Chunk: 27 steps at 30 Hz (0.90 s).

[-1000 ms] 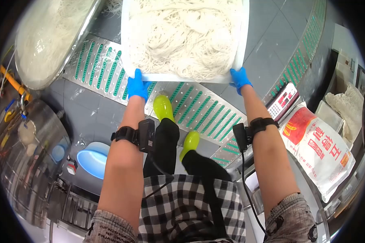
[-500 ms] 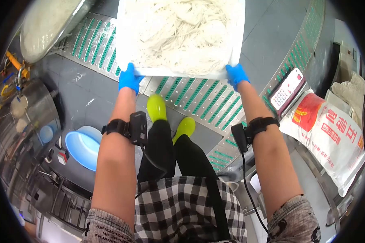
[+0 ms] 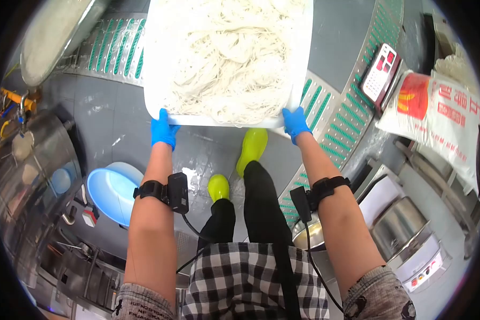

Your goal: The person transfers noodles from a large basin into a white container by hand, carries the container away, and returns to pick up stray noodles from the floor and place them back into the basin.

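A large white tub [image 3: 153, 64] full of pale noodles [image 3: 234, 69] is held out in front of me, over the grey floor. My left hand [image 3: 164, 129], in a blue glove, grips the near left corner of its rim. The near right corner is gripped by my right hand [image 3: 295, 124], gloved in blue too. The fingers of both hands are partly hidden by the tub.
A metal drain grate [image 3: 339, 133] crosses the wet floor. Left are a blue basin [image 3: 112, 194] and a steel vessel [image 3: 42, 165]. Right are a scale [image 3: 380, 74], a white sack [image 3: 442, 122] and a steel pot [image 3: 400, 226]. A tilted round container [image 3: 56, 37] stands at upper left.
The tub and both hands sit slightly lower and further left in view. My feet have stepped, the right boot now ahead. The floor grate, scale and sack have shifted in view.
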Motion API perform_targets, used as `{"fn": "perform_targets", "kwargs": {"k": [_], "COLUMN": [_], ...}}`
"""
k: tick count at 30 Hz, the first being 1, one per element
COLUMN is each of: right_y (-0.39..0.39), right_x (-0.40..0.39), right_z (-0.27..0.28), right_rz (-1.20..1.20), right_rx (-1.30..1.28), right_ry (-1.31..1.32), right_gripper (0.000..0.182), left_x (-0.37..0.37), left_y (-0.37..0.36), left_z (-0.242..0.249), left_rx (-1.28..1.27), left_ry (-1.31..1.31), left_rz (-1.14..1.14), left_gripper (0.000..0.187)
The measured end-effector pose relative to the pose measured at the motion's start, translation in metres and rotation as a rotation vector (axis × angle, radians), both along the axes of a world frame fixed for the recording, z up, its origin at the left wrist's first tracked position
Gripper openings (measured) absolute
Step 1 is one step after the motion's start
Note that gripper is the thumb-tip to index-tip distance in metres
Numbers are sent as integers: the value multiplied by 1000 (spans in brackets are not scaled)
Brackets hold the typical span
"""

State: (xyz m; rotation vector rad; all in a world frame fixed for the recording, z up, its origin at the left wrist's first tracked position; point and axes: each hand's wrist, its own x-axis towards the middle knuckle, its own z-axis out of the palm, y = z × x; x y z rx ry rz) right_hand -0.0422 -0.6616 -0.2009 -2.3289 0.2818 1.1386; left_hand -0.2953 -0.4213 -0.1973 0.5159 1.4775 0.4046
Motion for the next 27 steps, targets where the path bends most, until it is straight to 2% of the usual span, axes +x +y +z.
{"fn": "perform_targets", "kwargs": {"k": [3, 5, 8, 18, 27], "right_y": [-24, -34, -45, -135, -196], "right_x": [-40, -66, -96, -153, -210], "right_z": [-4, 8, 11, -3, 12], "right_rz": [17, -74, -114, 63, 5], "right_rx": [-17, 16, 62, -44, 23], "right_ry": [-49, 9, -55, -18, -38], "right_gripper": [56, 56, 51, 46, 50], "left_x": [-26, -47, -72, -145, -208], "left_y": [-15, -21, -43, -143, -213], "left_z": [4, 7, 10, 19, 24], "left_rx": [10, 44, 15, -2, -14], "left_ry": [79, 70, 106, 69, 128], "left_rz": [-47, -124, -89, -42, -56], "left_gripper": [41, 41, 40, 38, 37]}}
